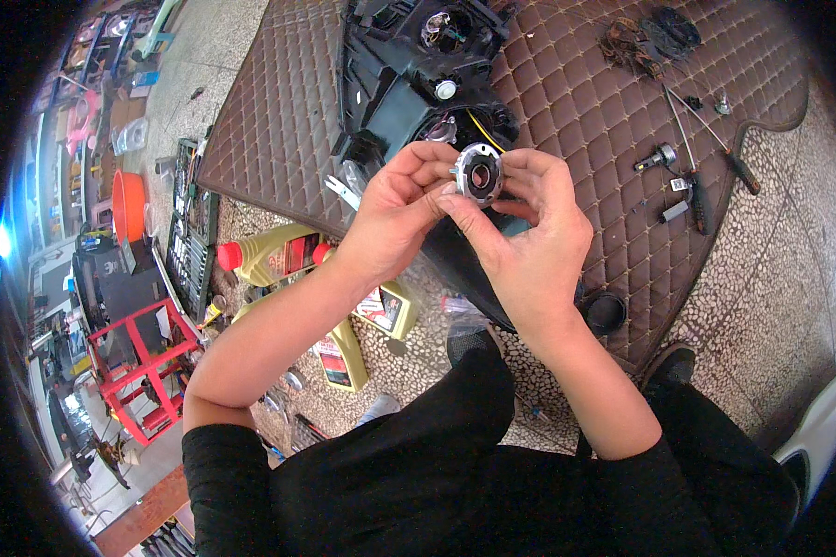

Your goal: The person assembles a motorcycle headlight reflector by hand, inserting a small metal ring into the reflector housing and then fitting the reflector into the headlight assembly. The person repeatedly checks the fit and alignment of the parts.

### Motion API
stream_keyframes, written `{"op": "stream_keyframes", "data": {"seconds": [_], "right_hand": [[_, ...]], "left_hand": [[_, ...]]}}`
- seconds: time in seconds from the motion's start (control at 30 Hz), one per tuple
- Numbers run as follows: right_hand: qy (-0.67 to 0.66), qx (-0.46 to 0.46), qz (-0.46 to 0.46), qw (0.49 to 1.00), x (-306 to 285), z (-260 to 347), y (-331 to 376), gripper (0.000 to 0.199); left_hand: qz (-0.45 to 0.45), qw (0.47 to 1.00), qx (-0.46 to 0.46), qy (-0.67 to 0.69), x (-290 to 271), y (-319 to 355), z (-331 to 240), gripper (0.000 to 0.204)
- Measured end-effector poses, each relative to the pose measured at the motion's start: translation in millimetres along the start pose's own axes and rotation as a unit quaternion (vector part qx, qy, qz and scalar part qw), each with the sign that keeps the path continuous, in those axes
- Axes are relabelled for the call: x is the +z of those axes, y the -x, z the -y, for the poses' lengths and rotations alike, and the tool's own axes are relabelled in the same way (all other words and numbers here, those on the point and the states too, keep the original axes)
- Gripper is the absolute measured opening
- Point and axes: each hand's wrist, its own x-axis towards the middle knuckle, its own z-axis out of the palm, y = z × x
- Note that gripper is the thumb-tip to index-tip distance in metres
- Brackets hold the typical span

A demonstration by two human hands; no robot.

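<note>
Head view, looking down on a person crouching over a quilted brown mat (pixel 279 102) spread on a speckled stone floor (pixel 771 306). Both hands are meeting at the middle of the frame and are sharing one small part, a round metal ring (pixel 479 174) with a dark centre. The left hand (pixel 395 218) is closing its fingertips on the ring's left edge, the thumb and forefinger pinching it while the other fingers are curling loosely beneath. The right hand (pixel 529 246) is gripping the ring from the right and from below, its thumb pressing across the lower rim and its forefinger arching over the top. The ring is being held in the air, just in front of a large black headlamp housing (pixel 409 84) that is lying on the mat, close to one of its rear openings; whether it is touching the housing cannot be told. To the right on the mat, well apart from the hands, are lying two screwdrivers (pixel 715 148) and a small bulb (pixel 658 156). Yellow oil bottles (pixel 269 255) with red caps are standing on the floor beside the left forearm, and a red stand (pixel 144 362) is showing farther left.
</note>
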Motion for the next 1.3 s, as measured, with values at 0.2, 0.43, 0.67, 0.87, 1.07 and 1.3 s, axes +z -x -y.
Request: {"op": "stream_keyframes", "data": {"seconds": [0.2, 0.43, 0.67, 0.87, 1.07, 1.3], "right_hand": [[0.044, -0.047, -0.006, 0.998, -2.4, 1.7, 0.8, 0.057], [0.055, -0.178, -0.057, 0.981, 0.7, -1.5, -1.5, 0.061], [0.082, -0.204, -0.042, 0.975, -7.0, 3.4, -3.4, 0.063], [0.069, -0.215, -0.049, 0.973, -7.1, 6.0, -4.0, 0.062], [0.062, -0.222, -0.056, 0.971, -6.4, 5.3, -5.8, 0.061], [0.052, -0.226, -0.054, 0.971, -6.9, 5.2, -6.7, 0.06]], "left_hand": [[0.008, 0.999, -0.015, 0.032, 1.7, -0.9, -7.7, 0.031], [0.038, 0.998, -0.023, 0.042, 0.3, -0.2, -18.5, 0.036], [0.063, 0.997, -0.017, 0.045, 1.3, -3.1, -23.1, 0.039], [0.071, 0.997, -0.017, 0.029, 3.2, -4.0, -28.2, 0.039], [0.069, 0.997, -0.005, 0.024, 3.5, -4.6, -27.3, 0.039], [0.074, 0.997, -0.009, 0.026, 1.5, -3.7, -27.1, 0.042]]}}
